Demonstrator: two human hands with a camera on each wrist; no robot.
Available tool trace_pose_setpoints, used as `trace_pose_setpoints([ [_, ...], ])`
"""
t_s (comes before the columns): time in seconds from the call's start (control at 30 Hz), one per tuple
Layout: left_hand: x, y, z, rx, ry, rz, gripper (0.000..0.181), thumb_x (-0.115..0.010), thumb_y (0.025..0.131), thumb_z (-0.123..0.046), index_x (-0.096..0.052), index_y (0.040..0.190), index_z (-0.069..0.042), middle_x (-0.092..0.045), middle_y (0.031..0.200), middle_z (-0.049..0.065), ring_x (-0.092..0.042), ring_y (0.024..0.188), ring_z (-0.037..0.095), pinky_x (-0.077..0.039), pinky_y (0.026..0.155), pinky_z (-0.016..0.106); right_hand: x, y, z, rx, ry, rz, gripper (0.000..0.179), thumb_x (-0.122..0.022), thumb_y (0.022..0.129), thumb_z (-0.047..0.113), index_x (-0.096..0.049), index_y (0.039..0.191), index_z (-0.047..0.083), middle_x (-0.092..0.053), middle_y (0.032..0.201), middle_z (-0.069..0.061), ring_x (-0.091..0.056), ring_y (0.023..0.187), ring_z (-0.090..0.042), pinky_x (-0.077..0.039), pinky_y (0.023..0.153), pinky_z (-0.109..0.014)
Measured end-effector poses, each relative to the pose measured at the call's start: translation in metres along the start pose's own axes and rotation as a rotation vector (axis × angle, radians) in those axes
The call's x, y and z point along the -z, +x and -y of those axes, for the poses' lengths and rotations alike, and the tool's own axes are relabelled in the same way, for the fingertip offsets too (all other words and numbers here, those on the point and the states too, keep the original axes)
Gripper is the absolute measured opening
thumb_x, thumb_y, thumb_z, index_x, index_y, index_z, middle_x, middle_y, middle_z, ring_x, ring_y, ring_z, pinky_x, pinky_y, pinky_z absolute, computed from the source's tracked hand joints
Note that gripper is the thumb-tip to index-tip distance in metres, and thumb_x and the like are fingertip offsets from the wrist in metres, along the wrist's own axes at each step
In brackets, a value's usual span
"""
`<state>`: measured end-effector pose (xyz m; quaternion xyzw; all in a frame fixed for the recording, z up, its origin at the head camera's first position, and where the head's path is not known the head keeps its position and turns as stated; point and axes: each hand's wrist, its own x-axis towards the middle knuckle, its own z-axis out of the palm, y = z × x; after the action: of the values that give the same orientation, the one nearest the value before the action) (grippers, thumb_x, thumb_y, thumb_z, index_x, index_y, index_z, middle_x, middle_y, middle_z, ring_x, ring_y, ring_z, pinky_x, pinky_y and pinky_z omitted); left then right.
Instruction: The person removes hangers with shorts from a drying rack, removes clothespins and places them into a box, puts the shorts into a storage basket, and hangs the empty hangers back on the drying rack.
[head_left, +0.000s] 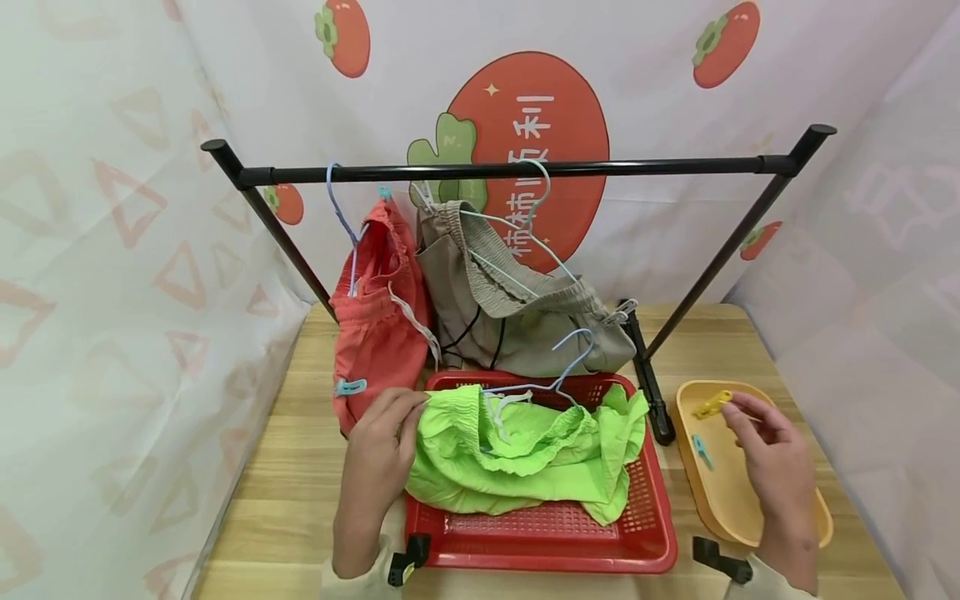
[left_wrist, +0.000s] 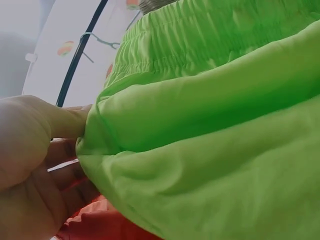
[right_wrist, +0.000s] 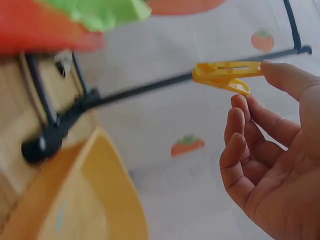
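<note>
Bright green shorts (head_left: 517, 467) with an elastic waistband lie over the red basket (head_left: 540, 560). A light blue hanger (head_left: 558, 385) sits in their waist opening, its hook sticking up. My left hand (head_left: 381, 446) pinches the left end of the waistband; in the left wrist view the thumb and fingers grip the green cloth from both sides. Over the yellow tray (head_left: 780, 521), my right hand (head_left: 776, 454) holds a yellow clothespin (right_wrist: 225, 75) by its handle ends between thumb and fingertips. One blue clothespin (head_left: 702, 451) lies in the tray.
A black rack bar (head_left: 652, 168) spans the back. From it hang red shorts (head_left: 378, 333) with blue clips and grey-brown shorts (head_left: 480, 333) with pale clips, each on a hanger. The rack's right foot (head_left: 651, 392) stands between basket and tray.
</note>
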<state>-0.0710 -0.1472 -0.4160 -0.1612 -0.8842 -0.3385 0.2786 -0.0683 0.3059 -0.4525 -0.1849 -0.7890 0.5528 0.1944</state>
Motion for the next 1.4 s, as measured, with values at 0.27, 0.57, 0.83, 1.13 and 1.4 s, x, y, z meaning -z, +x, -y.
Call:
trace_pose_setpoints([
  [0.27, -0.003, -0.001, 0.004, 0.026, 0.018, 0.097, 0.013, -0.066, 0.095, 0.01, -0.067, 0.103, 0.001, -0.061, 0.1, 0.007, -0.061, 0.089, 0.025, -0.055, 0.078, 0.042, 0.036, 0.008, -0.034, -0.178, -0.092, -0.1, 0.015, -0.079, 0.093, 0.02, -0.078, 0.108, 0.017, -0.066, 0.079, 0.029, -0.061, 0.07, 0.008, -0.045, 0.06, -0.009],
  [0.57, -0.01, -0.004, 0.005, 0.049, -0.041, 0.197, 0.006, -0.05, 0.102, 0.005, -0.054, 0.104, 0.001, -0.049, 0.093, 0.005, -0.047, 0.083, 0.021, -0.046, 0.074, 0.037, 0.056, 0.015, -0.057, -0.267, -0.232, -0.039, 0.023, -0.076, 0.095, 0.033, -0.073, 0.112, 0.017, -0.059, 0.075, 0.034, -0.056, 0.068, 0.013, -0.042, 0.06, -0.01],
  [0.83, -0.013, -0.007, 0.007, 0.04, -0.035, 0.181, 0.006, -0.05, 0.102, 0.004, -0.052, 0.102, -0.001, -0.05, 0.093, 0.006, -0.046, 0.083, 0.021, -0.045, 0.075, 0.038, 0.048, 0.013, -0.065, -0.225, -0.322, -0.009, 0.049, -0.068, 0.1, 0.033, -0.06, 0.132, -0.004, -0.049, 0.076, 0.042, -0.051, 0.066, 0.021, -0.041, 0.061, -0.009],
  [1.13, -0.013, -0.007, 0.008, 0.047, -0.03, 0.192, 0.008, -0.048, 0.105, -0.003, -0.055, 0.105, 0.001, -0.052, 0.094, 0.007, -0.049, 0.085, 0.025, -0.046, 0.078, 0.04, 0.029, 0.004, -0.05, 0.035, -0.414, 0.088, 0.036, -0.065, 0.103, 0.026, -0.068, 0.126, -0.002, -0.058, 0.093, 0.028, -0.047, 0.077, 0.019, -0.042, 0.063, -0.009],
  [1.4, -0.013, -0.009, 0.01, 0.003, -0.029, 0.196, 0.006, -0.049, 0.104, 0.003, -0.055, 0.105, 0.001, -0.049, 0.092, 0.004, -0.047, 0.085, 0.022, -0.044, 0.077, 0.038, 0.0, -0.005, -0.032, 0.296, -0.417, 0.235, 0.021, -0.066, 0.103, 0.016, -0.073, 0.116, 0.001, -0.071, 0.103, -0.012, -0.051, 0.087, 0.013, -0.044, 0.068, -0.008],
])
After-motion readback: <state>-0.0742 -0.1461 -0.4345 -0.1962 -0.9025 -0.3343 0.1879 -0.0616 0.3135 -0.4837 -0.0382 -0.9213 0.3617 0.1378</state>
